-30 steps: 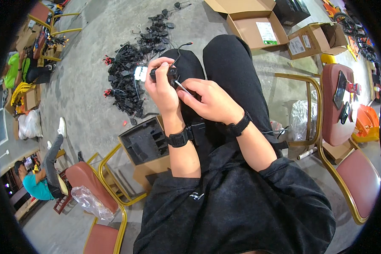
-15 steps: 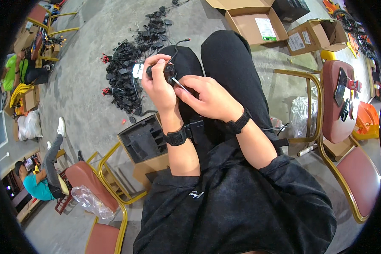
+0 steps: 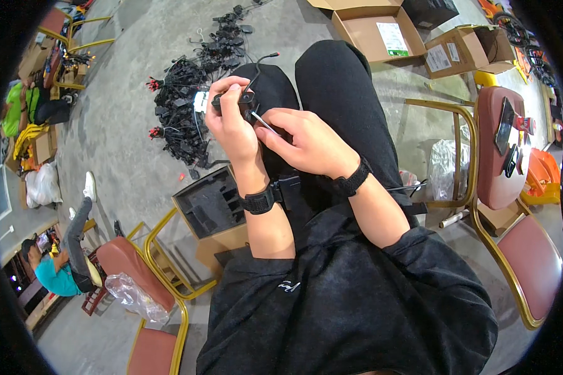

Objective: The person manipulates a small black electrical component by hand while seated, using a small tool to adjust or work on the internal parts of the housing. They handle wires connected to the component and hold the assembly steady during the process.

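Observation:
My left hand [image 3: 234, 125] is raised over my left knee and closed round a small black device [image 3: 248, 100]. A short black cable [image 3: 257, 70] with a red tip rises from the device. My right hand [image 3: 309, 142] is closed beside it, pinching a thin tool with a silver shaft [image 3: 266, 123]. The shaft points up and left at the device's lower side, and whether its tip touches cannot be made out. My right fingers hide the rest of the tool, so its exact kind does not show.
Many black cabled units [image 3: 181, 112] lie heaped on the floor ahead. A box with a black insert [image 3: 209, 203] stands near my left arm. Open cardboard boxes [image 3: 375, 37] are ahead right. Chairs flank me; a phone [image 3: 504, 128] lies on the right one [image 3: 491, 181]. A seated person [image 3: 56, 275] is far left.
Both hands have kept their grips, with only a slight shift in the picture. The silver shaft still points at the device.

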Motion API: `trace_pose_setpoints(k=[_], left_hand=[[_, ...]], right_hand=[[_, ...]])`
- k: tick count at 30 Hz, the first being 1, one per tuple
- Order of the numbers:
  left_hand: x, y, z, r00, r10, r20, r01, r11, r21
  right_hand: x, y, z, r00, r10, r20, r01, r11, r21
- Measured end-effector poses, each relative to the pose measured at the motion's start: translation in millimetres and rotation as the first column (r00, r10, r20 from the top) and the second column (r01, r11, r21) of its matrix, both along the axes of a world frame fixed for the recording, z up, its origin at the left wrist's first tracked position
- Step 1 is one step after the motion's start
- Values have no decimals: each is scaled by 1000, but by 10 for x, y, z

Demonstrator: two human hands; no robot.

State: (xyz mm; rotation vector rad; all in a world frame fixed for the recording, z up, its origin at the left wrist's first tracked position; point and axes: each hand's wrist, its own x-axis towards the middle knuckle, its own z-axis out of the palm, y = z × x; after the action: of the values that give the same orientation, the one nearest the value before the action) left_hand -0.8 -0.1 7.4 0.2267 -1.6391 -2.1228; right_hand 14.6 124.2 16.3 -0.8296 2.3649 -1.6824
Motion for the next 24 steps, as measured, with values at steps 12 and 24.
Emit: trace_pose_setpoints(k=[12, 24], left_hand=[[-8, 5, 8, 1000, 6, 20, -7, 1000, 14], [1, 9, 19, 999, 8, 32, -9, 1000, 24]], right_hand=[[6, -27, -44, 999, -22, -24, 21, 999, -38], [0, 10, -18, 1000, 8, 0, -8, 999, 35]])
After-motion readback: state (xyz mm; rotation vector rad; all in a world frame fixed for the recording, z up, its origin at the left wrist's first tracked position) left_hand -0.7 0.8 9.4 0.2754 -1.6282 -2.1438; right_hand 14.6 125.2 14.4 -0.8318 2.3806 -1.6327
